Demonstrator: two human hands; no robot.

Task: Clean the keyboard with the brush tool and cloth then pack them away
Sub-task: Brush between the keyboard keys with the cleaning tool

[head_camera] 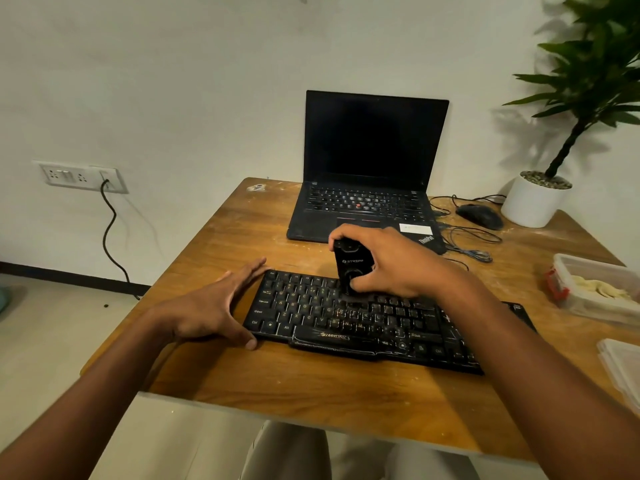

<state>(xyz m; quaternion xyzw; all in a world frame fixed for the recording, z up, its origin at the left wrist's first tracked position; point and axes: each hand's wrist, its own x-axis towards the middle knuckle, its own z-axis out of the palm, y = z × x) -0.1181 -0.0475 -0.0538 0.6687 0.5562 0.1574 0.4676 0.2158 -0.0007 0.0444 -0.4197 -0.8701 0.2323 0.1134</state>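
Head view shows me the right hand curled around the black brush tool, holding it upright with its lower end on the keyboard keys. My left hand lies flat, fingers straight and spread, against the keyboard's left edge on the wooden table. I can't make out the bristles; the keyboard's right end is hidden by my forearm.

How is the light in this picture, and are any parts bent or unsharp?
Head view: warm light from the right, the plant throws soft shadows on the wall; wide-angle lens bends the table edges; keyboard keys under the right hand look slightly blurred.
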